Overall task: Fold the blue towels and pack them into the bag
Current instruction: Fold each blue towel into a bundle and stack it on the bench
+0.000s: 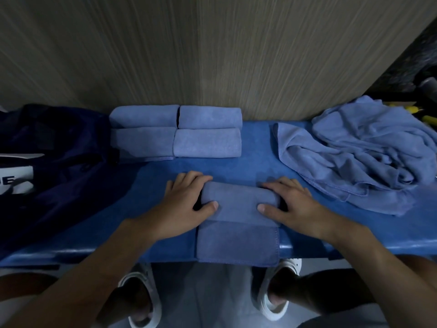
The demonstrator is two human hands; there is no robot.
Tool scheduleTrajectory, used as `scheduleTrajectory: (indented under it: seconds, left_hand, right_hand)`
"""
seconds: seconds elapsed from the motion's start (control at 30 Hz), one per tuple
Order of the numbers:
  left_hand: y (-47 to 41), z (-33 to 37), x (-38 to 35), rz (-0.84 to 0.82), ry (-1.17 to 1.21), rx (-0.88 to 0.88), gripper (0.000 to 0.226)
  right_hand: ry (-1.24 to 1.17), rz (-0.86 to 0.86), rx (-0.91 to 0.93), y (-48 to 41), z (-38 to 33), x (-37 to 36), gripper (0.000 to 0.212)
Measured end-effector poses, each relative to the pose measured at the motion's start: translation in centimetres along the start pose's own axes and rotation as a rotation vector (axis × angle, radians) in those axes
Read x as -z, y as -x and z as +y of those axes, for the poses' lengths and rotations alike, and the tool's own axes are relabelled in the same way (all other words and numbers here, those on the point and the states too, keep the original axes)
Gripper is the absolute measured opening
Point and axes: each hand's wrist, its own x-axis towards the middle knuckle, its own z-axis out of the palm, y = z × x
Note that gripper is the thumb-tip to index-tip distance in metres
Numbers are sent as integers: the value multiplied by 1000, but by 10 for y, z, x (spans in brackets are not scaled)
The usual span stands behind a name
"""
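The blue tabletop [255, 166] carries everything. Left of the grip lies one dark bag [59, 150], handy for packing; right of it a heap of unfolded towels [354, 157], too tangled to count. Beyond the grip sit four folded towels [205, 143], two by two. The left hand [184, 204] and right hand [295, 204] each curl round an end of one half-folded towel [238, 200], likely to hold its fold square.

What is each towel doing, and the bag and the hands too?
Middle towel: half rolled, near end flat.
Left hand: gripping the roll's left end.
Right hand: gripping its right end.
Four towels: folded, packed two by two.
Towel pile: crumpled, unfolded.
Bag: lying slumped; open or closed, cannot tell.
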Motion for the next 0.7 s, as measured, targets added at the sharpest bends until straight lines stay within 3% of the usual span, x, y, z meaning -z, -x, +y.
scheduleTrajectory:
  seconds: [0.13,0.23,0.4,0.53,0.7]
  left_hand:
    - [0,2,3,0,62,40,78]
    - [1,6,8,-7,153,104,46]
    - [0,4,8,57,357,124,32]
    - [-5,11,11,217,404,5,35]
    - [5,12,6,145,385,-193,35]
  right_hand:
    - [-102,-38,-13,-3,1,3,45]
    - [-157,-60,-11,-3,3,4,26]
    - [-318,86,-7,-7,-5,5,22]
    - [-227,295,40,-13,-12,4,34]
    - [-146,274,187,0,-14,4,41]
